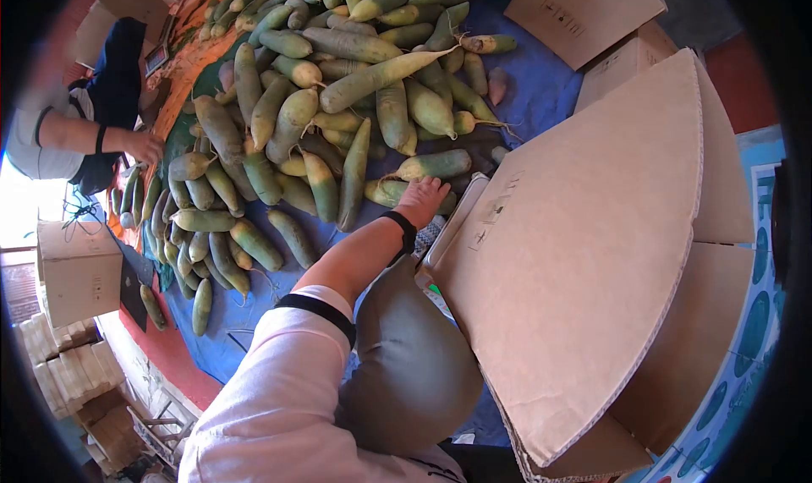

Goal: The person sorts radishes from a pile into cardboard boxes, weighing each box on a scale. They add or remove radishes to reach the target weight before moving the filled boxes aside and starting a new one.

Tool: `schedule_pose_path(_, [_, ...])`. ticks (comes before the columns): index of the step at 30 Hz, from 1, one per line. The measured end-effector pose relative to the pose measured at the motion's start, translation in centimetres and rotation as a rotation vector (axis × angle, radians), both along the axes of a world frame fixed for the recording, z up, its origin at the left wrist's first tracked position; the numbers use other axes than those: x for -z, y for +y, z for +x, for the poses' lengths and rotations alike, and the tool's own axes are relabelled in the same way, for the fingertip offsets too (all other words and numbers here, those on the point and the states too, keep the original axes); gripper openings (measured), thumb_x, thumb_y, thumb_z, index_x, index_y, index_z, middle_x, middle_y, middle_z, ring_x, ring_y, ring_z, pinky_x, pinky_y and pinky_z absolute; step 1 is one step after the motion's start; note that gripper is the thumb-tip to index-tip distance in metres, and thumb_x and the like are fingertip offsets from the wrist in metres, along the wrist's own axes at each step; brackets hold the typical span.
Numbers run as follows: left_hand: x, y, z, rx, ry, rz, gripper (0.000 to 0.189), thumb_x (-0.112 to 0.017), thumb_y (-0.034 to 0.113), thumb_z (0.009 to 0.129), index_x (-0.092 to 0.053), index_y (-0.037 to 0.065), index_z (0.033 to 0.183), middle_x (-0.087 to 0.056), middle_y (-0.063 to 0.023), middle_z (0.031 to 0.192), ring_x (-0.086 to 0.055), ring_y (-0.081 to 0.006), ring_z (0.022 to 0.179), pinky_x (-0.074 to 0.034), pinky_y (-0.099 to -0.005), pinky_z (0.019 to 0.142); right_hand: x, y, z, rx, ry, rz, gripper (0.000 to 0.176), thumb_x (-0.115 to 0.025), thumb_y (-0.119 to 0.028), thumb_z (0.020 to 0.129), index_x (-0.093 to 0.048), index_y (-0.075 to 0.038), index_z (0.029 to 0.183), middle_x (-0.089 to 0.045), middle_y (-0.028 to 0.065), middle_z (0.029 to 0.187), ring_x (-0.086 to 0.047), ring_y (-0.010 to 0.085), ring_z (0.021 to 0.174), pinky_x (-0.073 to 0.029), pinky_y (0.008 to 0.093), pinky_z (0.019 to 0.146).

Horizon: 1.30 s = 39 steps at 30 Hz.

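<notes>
- A co-worker's bare hand [144,147], on an arm with a dark wristband, rests at the far left edge of the heap. It is well apart from the person's own hand.
- A closed brown cardboard box [80,271] stands below that, off the sheet. Stacks of flat pale cartons [59,364] lie lower still.
- A big heap of long green-and-white radishes [338,94] covers a blue plastic tarpaulin [533,94], many lying across one another. Single ones trail off toward the lower left.
- The person's left hand [420,200] reaches out from a pale pink sleeve [279,390] with a black cuff. A black band sits on the wrist, and the back of the hand faces the camera.
- Its fingers [436,189] are loosely spread and laid over a stubby green-tipped radish [381,193] at the near right edge of the heap. Whether they close round it I cannot tell.
- A second pale radish [436,163] lies just beyond the fingertips.
- The person's knee in grey trousers [414,373] sits below the forearm.
- A large brown corrugated cardboard flap [592,246] fills the right side, just beside the hand.
- More brown cardboard boxes [584,9] lie at the upper right on the tarpaulin.
</notes>
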<state>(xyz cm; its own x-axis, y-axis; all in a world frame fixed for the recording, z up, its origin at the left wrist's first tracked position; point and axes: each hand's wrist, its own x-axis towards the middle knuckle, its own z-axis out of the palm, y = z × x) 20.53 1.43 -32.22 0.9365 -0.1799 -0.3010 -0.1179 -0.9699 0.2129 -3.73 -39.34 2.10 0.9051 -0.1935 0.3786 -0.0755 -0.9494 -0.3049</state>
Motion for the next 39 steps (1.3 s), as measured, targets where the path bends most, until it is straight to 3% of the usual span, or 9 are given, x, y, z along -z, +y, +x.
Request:
schedule_pose_path(2, [0.6,-0.4,0.4,-0.013,-0.103,0.110,0.056,-0.060,0.014,0.074,-0.045,0.010,0.127,-0.051,-0.0084,0.112,-0.048,-0.0239,0.108,-0.041,-0.0373,0.085,0.9,-1.5,-0.7,0.326,-0.140,0.469,0.030,-0.058,-0.028,0.089,-0.056,0.001,0.094,-0.059,0.0225,0.092,-0.058,0.0403,0.086,-0.048,0.0490,0.080])
schedule_pose_path(4, [0.4,-0.4,0.9,0.006,-0.060,0.141,0.050,-0.060,0.014,0.073,-0.048,0.010,0.122,-0.051,-0.0087,0.110,-0.048,-0.0239,0.107,-0.041,-0.0368,0.083,1.2,-8.0,-2.3,-0.460,-0.099,-0.744,0.033,-0.059,-0.029,0.089,-0.049,0.001,0.100,-0.056,0.0194,0.097,-0.057,0.0382,0.087,-0.049,0.0492,0.079])
schedule_pose_path(7, [-0.3,-0.7,1.3,0.026,-0.019,0.188,0.042,-0.060,0.015,0.072,-0.052,0.008,0.113,-0.052,-0.0097,0.109,-0.049,-0.0247,0.105,-0.042,-0.0369,0.080,0.9,-8.4,-2.8,-0.451,-0.034,-0.801,0.039,-0.060,-0.029,0.088,-0.046,0.002,0.106,-0.052,0.0184,0.105,-0.056,0.0373,0.089,-0.050,0.0482,0.078])
schedule_pose_path(8, [-0.4,-0.8,1.3,0.028,-0.013,0.203,0.039,-0.060,0.015,0.071,-0.052,0.008,0.109,-0.053,-0.0104,0.108,-0.050,-0.0254,0.104,-0.042,-0.0373,0.079,0.7,-6.4,-2.5,-0.449,-0.033,-0.802,0.039,-0.060,-0.029,0.088,-0.046,0.002,0.106,-0.052,0.0184,0.105,-0.056,0.0373,0.089,-0.050,0.0482,0.078])
schedule_pose_path(10, [0.4,-0.6,1.1,0.025,-0.021,0.175,0.038,-0.060,0.014,0.071,-0.052,0.008,0.108,-0.054,-0.0115,0.107,-0.051,-0.0253,0.103,-0.042,-0.0379,0.079,0.5,-0.7,-1.4,0.383,-0.021,0.252,0.040,-0.059,-0.031,0.088,-0.045,0.002,0.107,-0.052,0.0185,0.106,-0.056,0.0372,0.090,-0.049,0.0489,0.078])
schedule_pose_path(13, [-0.2,0.4,0.9,-0.007,-0.032,0.108,0.034,-0.061,0.015,0.071,-0.053,0.007,0.103,-0.055,-0.0116,0.108,-0.052,-0.0251,0.103,-0.042,-0.0385,0.081,0.6,-6.5,-2.1,-0.446,-0.056,-0.646,0.036,-0.059,-0.032,0.089,-0.051,0.002,0.100,-0.056,0.0200,0.097,-0.057,0.0388,0.085,-0.049,0.0490,0.077])
schedule_pose_path(21, [-6.7,6.8,-1.4,-0.316,-0.335,-0.356,0.071,-0.076,0.019,0.060,-0.042,0.003,0.120,-0.053,-0.0161,0.114,-0.048,-0.0333,0.110,-0.038,-0.0407,0.096,-2.3,-0.1,1.3,-0.303,0.162,-0.421,0.029,-0.057,-0.022,0.090,-0.058,0.006,0.082,-0.060,0.0239,0.082,-0.057,0.0450,0.076,-0.049,0.0484,0.077])
schedule_pose_path(35, [-21.2,18.4,0.4,-1.013,-1.181,-1.128,0.050,-0.074,0.018,0.075,-0.047,-0.005,0.110,-0.059,-0.0137,0.101,-0.057,-0.0216,0.091,-0.045,-0.0318,0.082,-3.2,1.3,1.0,-0.284,0.174,-0.416,0.013,-0.056,-0.009,0.087,-0.061,0.003,0.086,-0.055,0.0194,0.075,-0.051,0.0361,0.069,-0.044,0.0452,0.065])
schedule_pose_path(39, [-16.8,23.2,-0.3,-1.302,-0.915,-1.132,0.057,-0.071,0.020,0.078,-0.043,-0.009,0.118,-0.057,-0.0186,0.109,-0.056,-0.0237,0.095,-0.044,-0.0338,0.084,-2.7,0.3,0.6,-0.308,0.138,-0.450,0.013,-0.057,-0.009,0.087,-0.060,0.001,0.080,-0.049,0.0181,0.068,-0.049,0.0347,0.064,-0.041,0.0446,0.059])
